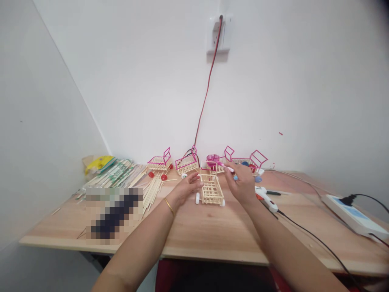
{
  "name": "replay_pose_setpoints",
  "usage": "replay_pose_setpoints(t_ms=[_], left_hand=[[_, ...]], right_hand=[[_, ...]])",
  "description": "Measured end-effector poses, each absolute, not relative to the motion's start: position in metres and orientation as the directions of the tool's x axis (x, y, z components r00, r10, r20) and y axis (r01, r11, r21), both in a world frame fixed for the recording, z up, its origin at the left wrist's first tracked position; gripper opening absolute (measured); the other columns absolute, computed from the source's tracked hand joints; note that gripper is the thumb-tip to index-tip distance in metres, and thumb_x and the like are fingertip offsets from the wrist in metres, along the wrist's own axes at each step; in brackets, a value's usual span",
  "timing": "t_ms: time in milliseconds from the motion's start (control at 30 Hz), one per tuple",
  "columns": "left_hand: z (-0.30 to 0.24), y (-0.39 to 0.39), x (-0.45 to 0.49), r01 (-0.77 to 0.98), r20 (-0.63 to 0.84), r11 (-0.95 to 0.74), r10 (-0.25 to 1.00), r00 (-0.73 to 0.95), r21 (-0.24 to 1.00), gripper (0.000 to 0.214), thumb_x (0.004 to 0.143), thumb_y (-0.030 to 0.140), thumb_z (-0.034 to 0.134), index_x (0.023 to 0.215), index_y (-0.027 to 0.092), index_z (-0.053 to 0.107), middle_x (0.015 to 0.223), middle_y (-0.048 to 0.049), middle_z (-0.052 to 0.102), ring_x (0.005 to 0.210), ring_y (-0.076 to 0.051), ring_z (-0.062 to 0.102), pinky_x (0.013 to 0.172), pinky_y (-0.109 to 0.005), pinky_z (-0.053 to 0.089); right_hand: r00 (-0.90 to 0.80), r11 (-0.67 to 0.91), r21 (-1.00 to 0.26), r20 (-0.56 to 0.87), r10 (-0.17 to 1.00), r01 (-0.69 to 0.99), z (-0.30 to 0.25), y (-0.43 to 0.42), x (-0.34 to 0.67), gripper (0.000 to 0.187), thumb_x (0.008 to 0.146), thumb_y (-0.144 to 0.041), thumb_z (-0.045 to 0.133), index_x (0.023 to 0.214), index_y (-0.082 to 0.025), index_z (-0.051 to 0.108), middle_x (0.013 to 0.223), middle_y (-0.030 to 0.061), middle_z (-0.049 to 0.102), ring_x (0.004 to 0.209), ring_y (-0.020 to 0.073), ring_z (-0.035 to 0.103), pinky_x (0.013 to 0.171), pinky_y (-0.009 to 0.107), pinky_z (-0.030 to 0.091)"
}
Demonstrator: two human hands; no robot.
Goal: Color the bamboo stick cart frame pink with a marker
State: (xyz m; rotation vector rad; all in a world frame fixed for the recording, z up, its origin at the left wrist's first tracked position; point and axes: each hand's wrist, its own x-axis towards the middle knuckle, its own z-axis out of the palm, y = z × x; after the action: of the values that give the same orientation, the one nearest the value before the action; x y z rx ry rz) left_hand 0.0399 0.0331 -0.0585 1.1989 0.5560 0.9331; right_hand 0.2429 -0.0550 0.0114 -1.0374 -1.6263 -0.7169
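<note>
A small cart of thin wooden sticks [212, 190] with white wheels stands on the wooden table [212, 235] between my hands. My left hand [186, 187], a gold bangle on its wrist, rests beside the cart's left end with fingers loosely curled toward it. My right hand [241, 181] is closed around a pink marker [227, 167] whose tip points left over the cart's far end.
Several pink-framed stick carts [187, 163] line the wall behind. Loose sticks and packets [121, 174] lie at the left beside red caps [164, 177]. A white glue gun [266, 198] with a cable lies at the right, a power strip [352, 215] farther right.
</note>
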Motion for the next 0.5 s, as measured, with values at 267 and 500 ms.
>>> replay_pose_setpoints(t_ms=[267, 500], left_hand=[[-0.059, 0.033, 0.043, -0.295, 0.114, 0.056, 0.841, 0.529, 0.954, 0.063, 0.059, 0.028, 0.091, 0.117, 0.02, 0.068, 0.136, -0.0151, 0.06, 0.136, -0.032, 0.047, 0.116, -0.049, 0.032], [-0.055, 0.03, 0.042, -0.285, 0.154, 0.012, 0.82, 0.551, 0.958, 0.058, 0.063, 0.032, 0.09, 0.116, 0.021, 0.069, 0.133, -0.0128, 0.062, 0.132, -0.031, 0.049, 0.114, -0.047, 0.032]], right_hand=[[-0.156, 0.482, 0.003, 0.947, 0.279, 0.876, 0.006, -0.052, 0.232, 0.015, 0.096, -0.022, 0.055, 0.107, -0.02, 0.065, 0.092, 0.0073, 0.074, 0.083, 0.0222, 0.066, 0.08, 0.038, 0.043], [-0.23, 0.54, 0.045, 0.932, 0.281, 0.841, 0.005, -0.052, 0.213, 0.018, 0.096, -0.022, 0.055, 0.11, -0.019, 0.066, 0.087, 0.0071, 0.073, 0.078, 0.0215, 0.063, 0.077, 0.038, 0.043]])
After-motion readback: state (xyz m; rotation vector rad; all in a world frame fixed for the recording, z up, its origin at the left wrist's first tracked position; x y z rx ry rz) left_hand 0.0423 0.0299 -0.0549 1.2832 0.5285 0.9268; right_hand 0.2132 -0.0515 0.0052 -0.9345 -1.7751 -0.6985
